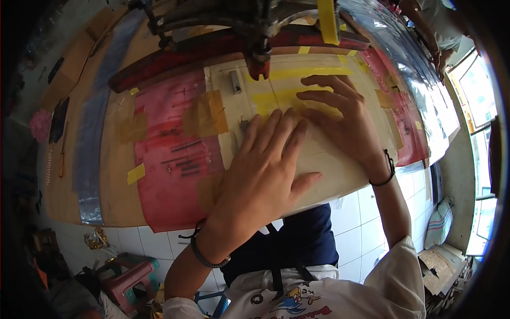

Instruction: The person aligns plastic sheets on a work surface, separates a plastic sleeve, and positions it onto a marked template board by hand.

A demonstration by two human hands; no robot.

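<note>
My left hand [260, 165] lies flat on the pale board [324, 159], its fingers spread a little and the thumb out to the side. My right hand [340, 114] rests beside it on the board, fingers curved and apart, over yellow tape strips [308, 72]. Nothing shows in either hand. A small metal block [235, 82] sits on the board beyond my left fingertips. Left of the board lies a red sheet [175, 159] with dark marks, held by brown tape [212, 114]. Part of another small object shows beside my left fingers.
A dark metal frame [263, 53] with a red curved bar [175, 64] stands over the far side of the table [117, 191]. Another person [438, 32] is at the back right. A red stool [130, 276] stands on the tiled floor at the lower left.
</note>
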